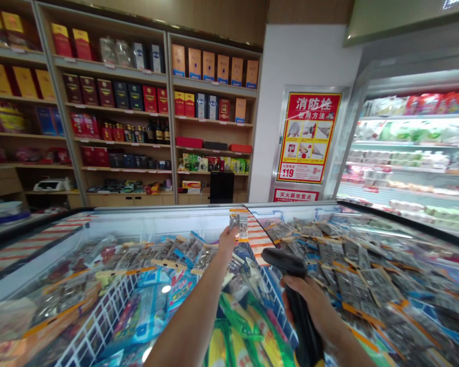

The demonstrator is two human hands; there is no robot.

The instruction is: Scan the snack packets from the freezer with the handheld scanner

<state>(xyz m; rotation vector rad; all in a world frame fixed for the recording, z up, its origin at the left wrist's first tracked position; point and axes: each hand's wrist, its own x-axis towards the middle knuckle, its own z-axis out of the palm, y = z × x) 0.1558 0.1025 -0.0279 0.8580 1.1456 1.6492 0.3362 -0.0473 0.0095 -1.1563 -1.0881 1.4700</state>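
Left hand (pixel 226 242) pinches a packet (pixel 240 224); right hand (pixel 314 299) grips a scanner (pixel 294 264).

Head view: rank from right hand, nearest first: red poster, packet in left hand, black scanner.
1. Black scanner: held in the right hand.
2. Packet: ahead and to the left, in the left hand.
3. Red poster: farthest ahead, on the white wall.
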